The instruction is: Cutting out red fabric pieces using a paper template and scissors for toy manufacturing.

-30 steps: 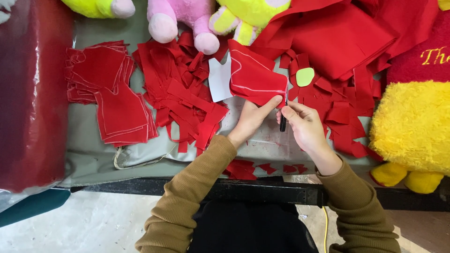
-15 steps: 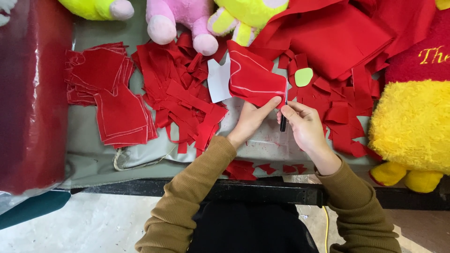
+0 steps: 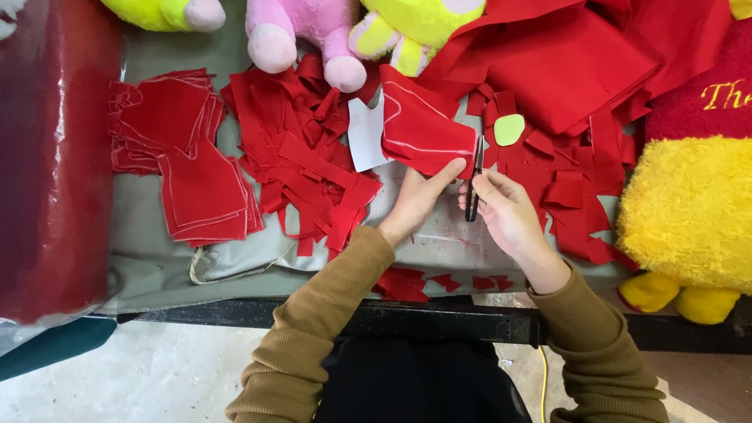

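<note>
My left hand (image 3: 419,197) pinches the near edge of a red fabric piece (image 3: 423,125) marked with white chalk lines, holding it up over the table. My right hand (image 3: 505,210) grips black scissors (image 3: 475,182), whose blades point up at the fabric's right edge. A white paper pattern (image 3: 365,135) lies just left of the held fabric. A small yellow-green oval piece (image 3: 509,129) rests on red scraps to the right of the scissors.
A stack of cut red pieces (image 3: 184,157) sits at the left, a heap of red scraps (image 3: 301,149) in the middle. A red fabric roll (image 3: 47,157) lies far left. Plush toys line the back; a large yellow plush (image 3: 689,211) is at the right. Grey cloth (image 3: 157,258) covers the table.
</note>
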